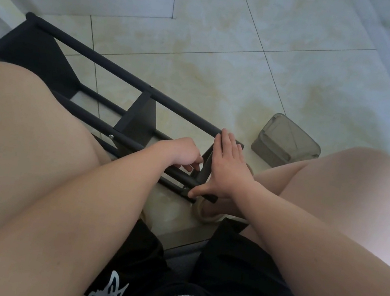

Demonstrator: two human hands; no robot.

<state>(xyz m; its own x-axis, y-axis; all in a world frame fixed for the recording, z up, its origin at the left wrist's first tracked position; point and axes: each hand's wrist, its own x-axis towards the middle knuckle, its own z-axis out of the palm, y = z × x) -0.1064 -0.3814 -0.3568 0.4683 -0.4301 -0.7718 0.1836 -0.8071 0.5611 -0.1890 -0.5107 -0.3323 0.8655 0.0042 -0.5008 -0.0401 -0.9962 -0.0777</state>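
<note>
rack (124, 72): looked stiff, prob light; grip rods by joints
left hand (180, 152): curled round a rod, I think
right hand (227, 163): lay flat on near end

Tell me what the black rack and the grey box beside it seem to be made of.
The black rack: tubes look like metal with a matte black coat, judging by the dull even sheen and silver screw heads; the flat panels could be sheet metal or board. The grey box: translucent smoky plastic, since light passes through its smooth walls.
</note>
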